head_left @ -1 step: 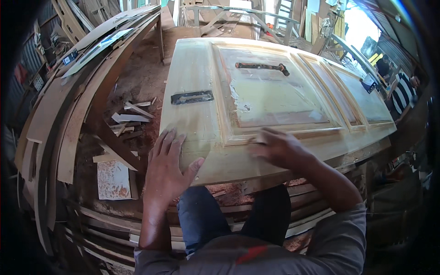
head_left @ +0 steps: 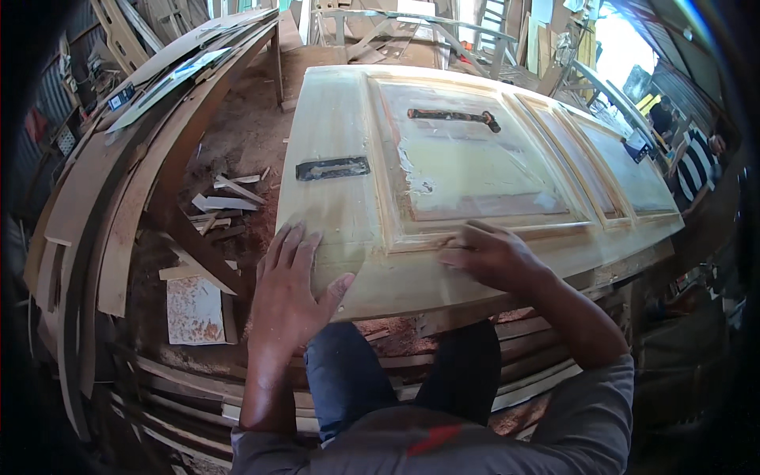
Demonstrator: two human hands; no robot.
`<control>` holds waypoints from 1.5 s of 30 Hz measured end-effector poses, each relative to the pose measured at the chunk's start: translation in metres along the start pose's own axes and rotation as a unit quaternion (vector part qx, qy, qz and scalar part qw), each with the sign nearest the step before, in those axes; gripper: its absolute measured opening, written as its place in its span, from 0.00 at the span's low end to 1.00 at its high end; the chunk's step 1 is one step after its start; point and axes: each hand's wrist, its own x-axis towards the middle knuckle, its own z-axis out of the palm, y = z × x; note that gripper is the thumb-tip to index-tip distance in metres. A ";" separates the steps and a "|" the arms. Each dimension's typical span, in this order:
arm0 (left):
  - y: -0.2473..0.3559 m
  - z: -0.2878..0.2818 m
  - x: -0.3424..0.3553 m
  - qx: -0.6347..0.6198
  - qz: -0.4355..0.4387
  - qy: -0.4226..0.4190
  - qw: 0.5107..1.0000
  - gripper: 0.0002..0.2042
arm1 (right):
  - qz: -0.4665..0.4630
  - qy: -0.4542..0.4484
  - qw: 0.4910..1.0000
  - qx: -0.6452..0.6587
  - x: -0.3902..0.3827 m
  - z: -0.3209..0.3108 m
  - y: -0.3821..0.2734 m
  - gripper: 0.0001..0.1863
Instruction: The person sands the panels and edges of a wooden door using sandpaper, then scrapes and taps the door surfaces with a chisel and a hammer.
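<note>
A pale wooden panelled door [head_left: 332, 119] lies flat in front of me. My left hand [head_left: 301, 285] rests open on its near left corner, fingers spread. My right hand [head_left: 491, 257] is curled on the door's near strip, just below the large panel's moulding, its fingers closed round something small that I cannot make out; it is slightly blurred. A black and orange tool [head_left: 451, 115], apparently a hammer, lies across the large panel. A dark oblong plate or recess [head_left: 332, 168] is in the left strip. A small dark blue object [head_left: 637, 144] is near the far right end.
A long bench [head_left: 182, 87] with boards runs along the left. Offcuts [head_left: 226, 198] and a white block [head_left: 194, 309] lie low beside it. Timber frames [head_left: 412, 24] stand behind. A person in a striped top [head_left: 695, 162] and another person [head_left: 661, 115] are at the right.
My right hand has shifted very slightly to the right along the door. My left hand stays in place.
</note>
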 end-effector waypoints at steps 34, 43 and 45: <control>0.017 0.011 0.011 0.042 -0.026 -0.011 0.999 0.31 | -0.004 0.114 0.993 0.011 -0.091 -0.018 0.068 0.11; 0.014 0.006 -0.001 0.039 -0.029 0.027 0.998 0.23 | 0.089 0.120 0.989 -0.006 -0.178 -0.052 0.122 0.10; 0.018 0.010 0.003 0.037 -0.039 0.025 0.998 0.24 | 0.078 0.150 0.985 -0.020 -0.189 -0.055 0.127 0.10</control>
